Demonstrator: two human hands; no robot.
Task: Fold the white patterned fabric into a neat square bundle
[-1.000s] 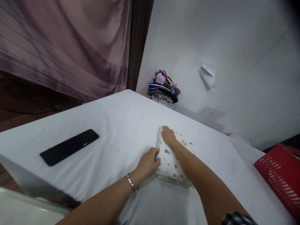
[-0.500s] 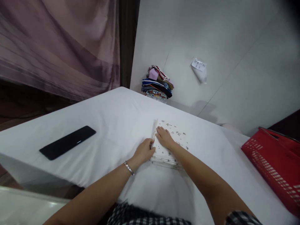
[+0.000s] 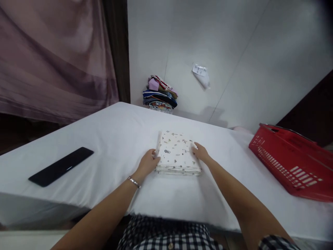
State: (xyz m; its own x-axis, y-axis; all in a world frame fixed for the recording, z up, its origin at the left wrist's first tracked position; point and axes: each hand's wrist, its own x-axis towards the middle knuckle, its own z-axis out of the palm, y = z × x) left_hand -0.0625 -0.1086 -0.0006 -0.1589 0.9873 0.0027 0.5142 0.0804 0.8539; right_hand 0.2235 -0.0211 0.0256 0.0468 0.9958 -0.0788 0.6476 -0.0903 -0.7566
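A thick folded cloth (image 3: 177, 152), white with small scattered printed motifs, lies flat in the middle of the white-covered table (image 3: 111, 135). Its layered folds show along the side nearest me. At its left edge my left hand (image 3: 148, 161) grips the layers, with a silver bracelet on the wrist. My right hand (image 3: 200, 151) holds the right edge, the thumb side resting on the top; its other fingertips are partly hidden. The cloth appears to rest on the table.
On the left of the table lies a black phone-like slab (image 3: 61, 166). A red plastic basket (image 3: 288, 159) stands on the right. Beyond the far edge are a stack of folded clothes (image 3: 160, 93) and a wall with a labelled plastic pouch (image 3: 201, 74). A mauve curtain (image 3: 52, 59) hangs at left.
My right hand has slid from the top of the cloth to its right edge. The left hand has stayed at the left edge. The view has turned right, showing more of the basket.
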